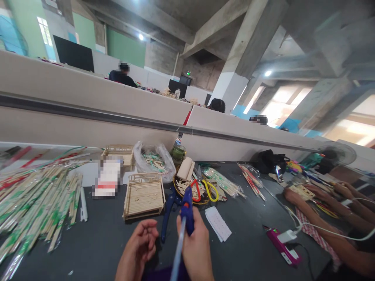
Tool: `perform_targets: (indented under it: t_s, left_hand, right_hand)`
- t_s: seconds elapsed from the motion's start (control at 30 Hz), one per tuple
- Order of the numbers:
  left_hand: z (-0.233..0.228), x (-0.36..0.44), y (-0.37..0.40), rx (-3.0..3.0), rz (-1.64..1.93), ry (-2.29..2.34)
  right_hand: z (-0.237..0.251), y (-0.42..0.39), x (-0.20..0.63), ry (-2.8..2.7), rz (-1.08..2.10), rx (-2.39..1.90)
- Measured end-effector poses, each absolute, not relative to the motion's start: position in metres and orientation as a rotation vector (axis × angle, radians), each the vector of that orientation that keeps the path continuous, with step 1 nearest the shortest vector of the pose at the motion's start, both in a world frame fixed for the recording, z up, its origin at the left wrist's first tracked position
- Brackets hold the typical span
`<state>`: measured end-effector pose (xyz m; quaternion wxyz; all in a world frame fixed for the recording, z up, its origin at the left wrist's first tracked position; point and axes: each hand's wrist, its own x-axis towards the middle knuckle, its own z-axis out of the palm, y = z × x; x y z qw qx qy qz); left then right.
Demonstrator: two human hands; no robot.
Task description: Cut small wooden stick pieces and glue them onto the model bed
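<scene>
Head view — right hand grips blue plastic glue gun.

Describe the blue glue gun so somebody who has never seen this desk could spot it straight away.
Start at the dark grey table and look to its near edge, where the person's two hands are raised side by side. The glue gun is gripped in the right hand, just right of the wooden stick tray. It is the only bright blue tool, with a pale glue stick trailing from its back.
</scene>
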<state>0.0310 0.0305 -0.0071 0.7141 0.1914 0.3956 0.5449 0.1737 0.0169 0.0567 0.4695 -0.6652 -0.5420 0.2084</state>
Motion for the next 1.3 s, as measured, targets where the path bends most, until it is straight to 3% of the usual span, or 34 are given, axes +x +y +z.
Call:
perform_targets:
  t_s: [0.17, 0.37, 0.53, 0.73, 0.97, 1.3]
  left_hand:
    - [-0.014, 0.027, 0.037, 0.439, 1.323, 0.871]
    - [0.001, 0.021, 0.028, 0.696, 1.334, 0.906]
    - [0.001, 0.018, 0.032, 0.662, 1.356, 1.07]
    - [-0.018, 0.017, 0.043, 0.319, 1.25, 1.035]
    - [-0.023, 0.009, 0.052, 0.16, 1.2, 0.917]
    - [-0.018, 0.012, 0.046, 0.06, 1.314, 0.862]
  right_hand:
    - [0.097, 0.035, 0.167, -1.097, 0.88, -1.326]
    - [0.059, 0.048, 0.148, -1.008, 1.167, -1.155]
    - [0.015, 0.056, 0.139, -0.893, 1.101, -1.233]
    - [-0.002, 0.069, 0.139, -0.775, 0.847, -1.362]
    - [-0.013, 0.079, 0.142, -0.685, 1.018, -1.311]
    - [-0.022, 0.069, 0.139, -0.708, 0.979, -1.286]
